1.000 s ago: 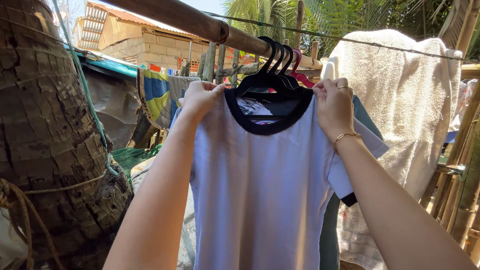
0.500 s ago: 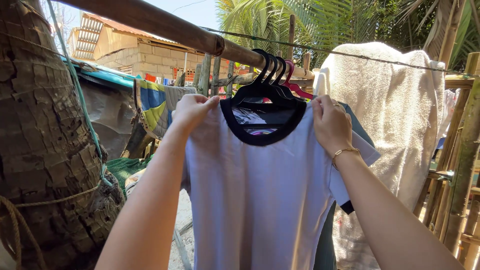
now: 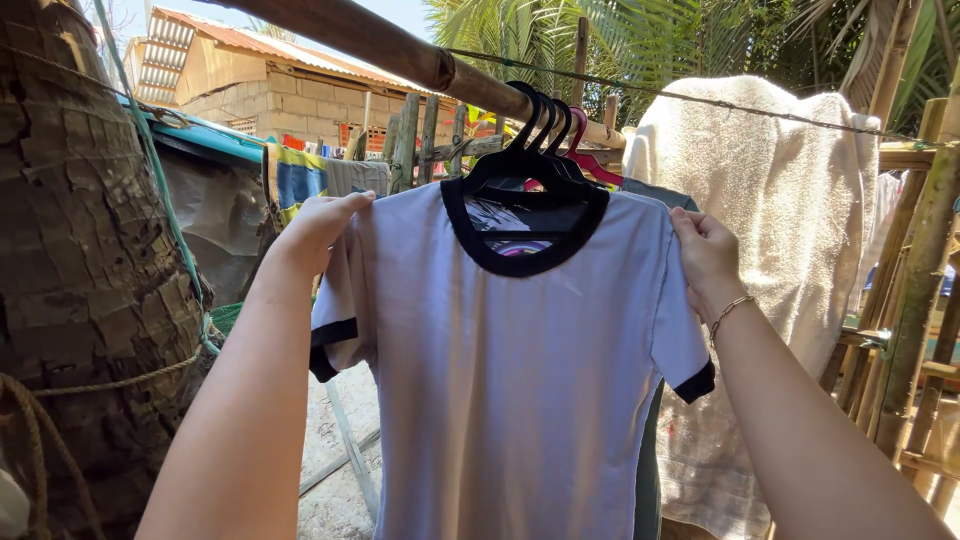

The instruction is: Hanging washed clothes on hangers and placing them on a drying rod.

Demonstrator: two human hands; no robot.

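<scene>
Head view is showing a pale T-shirt (image 3: 520, 380) with black trim hanging front-on from a black hanger (image 3: 528, 160) on the wooden pole (image 3: 400, 45), long axis running straight down, collar up. Left hand (image 3: 320, 225) and right hand (image 3: 705, 245) are pinching the shoulder seams; an uneven tug is likely to slide a shoulder off the hanger or unhook it.

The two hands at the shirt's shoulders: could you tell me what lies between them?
In the head view, the shirt's black collar on a black hanger lies between them.
</scene>
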